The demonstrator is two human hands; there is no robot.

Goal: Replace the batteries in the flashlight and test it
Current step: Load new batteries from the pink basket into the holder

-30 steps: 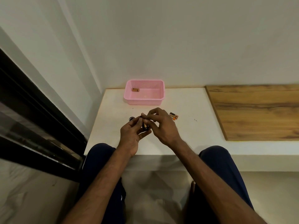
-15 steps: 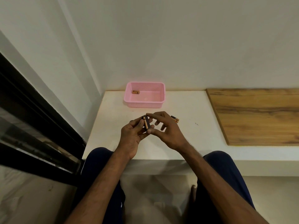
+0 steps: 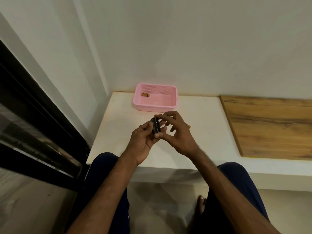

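Over the white ledge (image 3: 118,132) both hands meet around a small black battery holder (image 3: 155,125). My left hand (image 3: 143,142) cradles it from the left with curled fingers. My right hand (image 3: 175,134) pinches it end to end between forefinger and thumb. A copper-tipped battery (image 3: 188,126) lies on the ledge just behind my right hand, mostly hidden. Two copper batteries (image 3: 145,94) lie in the pink basket (image 3: 174,97). The flashlight body itself is not visible.
The pink basket stands against the back wall. A wooden board (image 3: 270,127) covers the ledge on the right. A dark window frame (image 3: 33,115) runs along the left. My knees sit under the ledge's front edge.
The hands have lifted slightly and turned the black holder; my right forefinger and thumb now span its ends. The camera tilted, shifting the scene down in the view.
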